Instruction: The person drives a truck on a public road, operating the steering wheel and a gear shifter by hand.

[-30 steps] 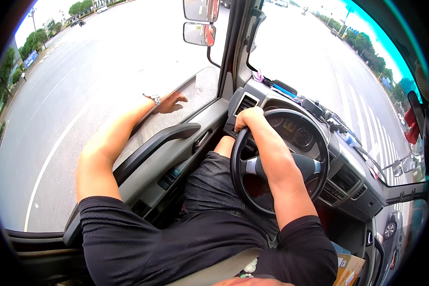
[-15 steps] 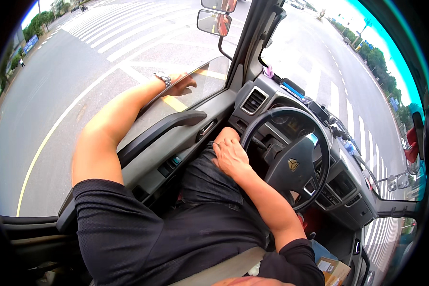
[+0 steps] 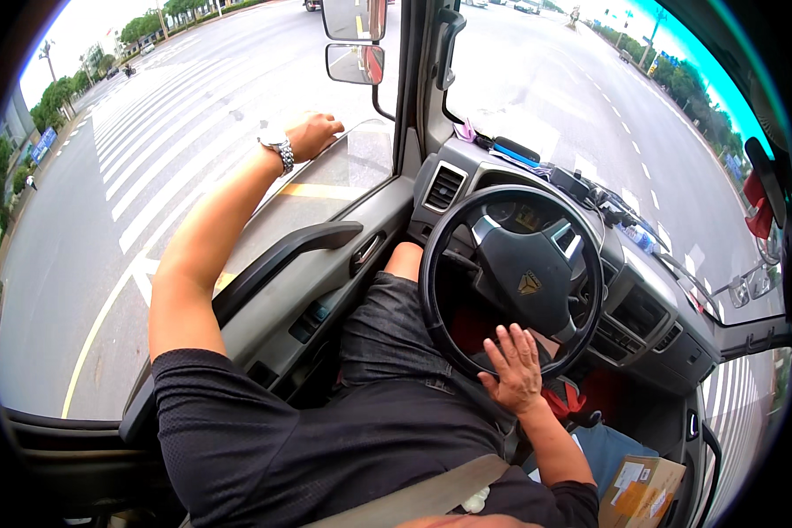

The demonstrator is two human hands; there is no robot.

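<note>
My left arm hangs out over the lowered side window, a metal wristwatch [image 3: 286, 157] at the wrist. Beyond the watch, my left hand [image 3: 315, 135] rests by the top edge of the window glass [image 3: 370, 158], its fingers loosely bent and nothing held in them. My right hand [image 3: 515, 374] lies flat, palm down, with fingers stretched out over the lower rim of the black steering wheel [image 3: 429, 290]. A seat belt [image 3: 414, 502] crosses my dark shirt.
The door carries a black grab handle [image 3: 299, 246]. Over the dashboard stands a blue-edged item [image 3: 517, 157] among cables. A cardboard box [image 3: 647, 493] sits at lower right. Outside are a side mirror [image 3: 355, 63] and a striped crossing [image 3: 150, 141].
My right hand has left my lap and moved right onto the wheel, its fingers opening out. The wheel has turned. My left hand has risen slightly. The road outside has shifted.
</note>
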